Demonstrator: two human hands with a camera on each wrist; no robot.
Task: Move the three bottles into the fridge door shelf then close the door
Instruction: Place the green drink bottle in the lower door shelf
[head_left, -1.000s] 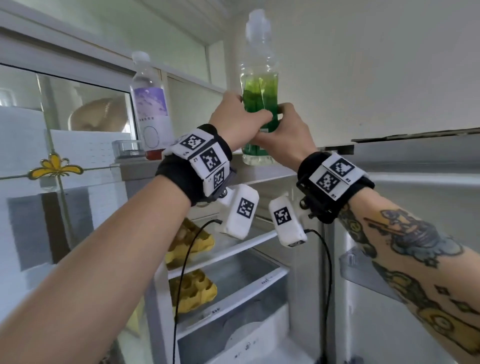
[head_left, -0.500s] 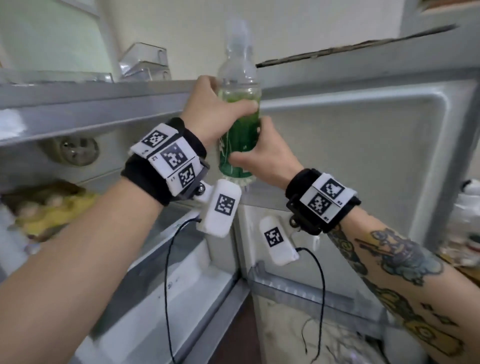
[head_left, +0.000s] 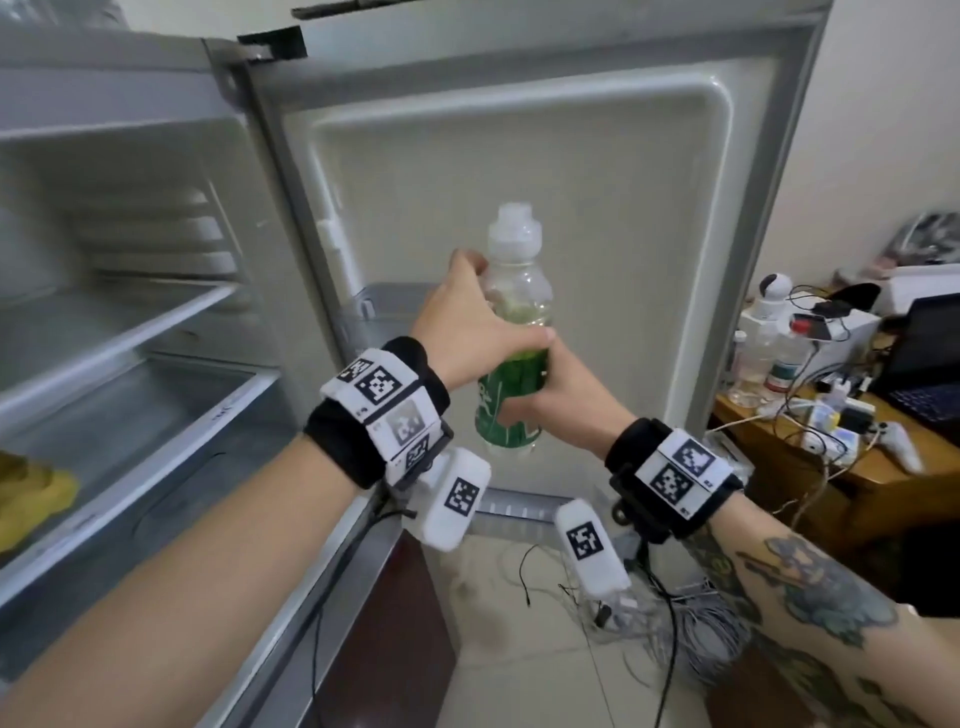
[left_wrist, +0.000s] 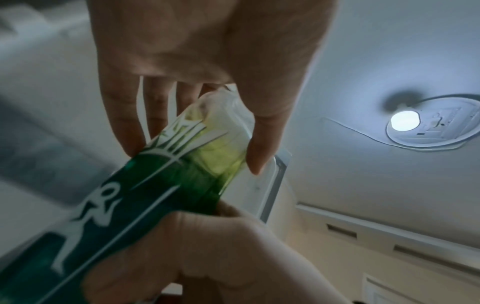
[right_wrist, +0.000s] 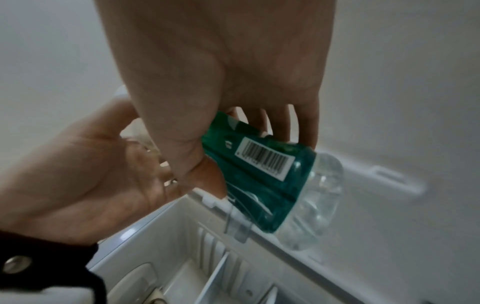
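Both hands, the left hand (head_left: 470, 332) and right hand (head_left: 558, 400), are gripping the green bottle (head_left: 511, 395) before the open fridge door (head_left: 519, 182); lowering it upright into the door shelf (head_left: 514, 506), seemingly beneath, is wisest.

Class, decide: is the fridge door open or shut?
Open: the fridge door shows its inner liner, and both hands hold the green bottle before it.

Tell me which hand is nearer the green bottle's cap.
Left. The left hand grips the green bottle just below its cap; the right hand holds the labelled lower body.
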